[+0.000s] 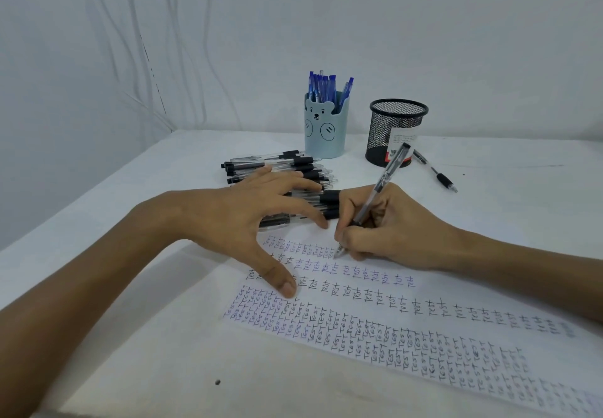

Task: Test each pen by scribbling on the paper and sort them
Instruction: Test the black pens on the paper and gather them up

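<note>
pen pile (293,169) behind paper (375,313); bear cup (324,130) left of mesh cup (394,133), both behind pile.

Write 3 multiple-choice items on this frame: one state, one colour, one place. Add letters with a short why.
1. The right hand is:
A. flat and empty
B. holding a pen with its tip on the paper
C. dropping a pen into a cup

2. The pens in the bear cup are:
A. red
B. blue
C. green

3. The lone black pen lies:
A. on the paper
B. in the bear cup
C. on the table, right of the mesh cup

Answers:
1. B: the fingers curl round the barrel and the tip meets the sheet.
2. B: blue tops stick out above the rim.
3. C: it lies flat beside the mesh cup's base, off the sheet.
</note>
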